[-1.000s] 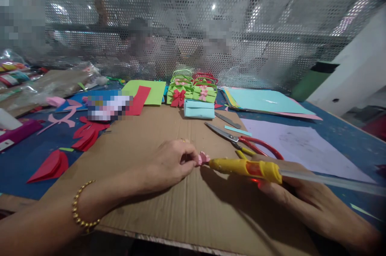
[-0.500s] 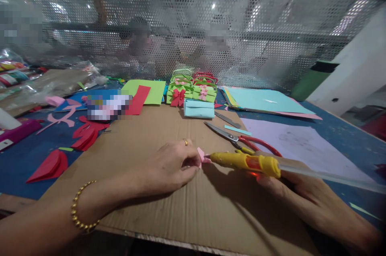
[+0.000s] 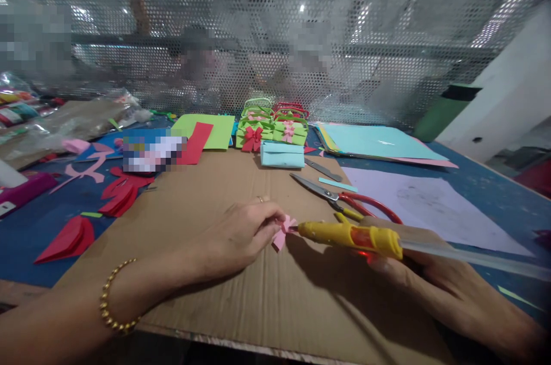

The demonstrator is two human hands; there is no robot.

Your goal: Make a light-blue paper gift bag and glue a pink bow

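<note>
Between the fingertips of my left hand (image 3: 245,233) is a small pink paper bow (image 3: 280,237), just above the cardboard sheet (image 3: 206,302). My right hand (image 3: 443,279) is wrapped round a yellow hot glue gun (image 3: 336,234) with a clear glue stick (image 3: 465,256) jutting from its back. The gun's nozzle points left and meets the bow's middle, or nearly so. Behind the gun lie open scissors (image 3: 344,198) with red handles. Farther back sit a folded light blue paper piece (image 3: 282,154) and several green paper bags (image 3: 289,131) with bows.
Red paper cutouts (image 3: 69,239) and pink scraps (image 3: 90,167) lie on the blue table at left. A lilac sheet (image 3: 430,210) and a stack of coloured paper (image 3: 383,142) are at right. A perforated metal screen (image 3: 258,20) stands behind, with a green container (image 3: 445,112) near it.
The pink bow shows more between my left fingertips, its lower tail now visible as the fingers have shifted slightly left. The glue gun's nozzle has edged left with it.
</note>
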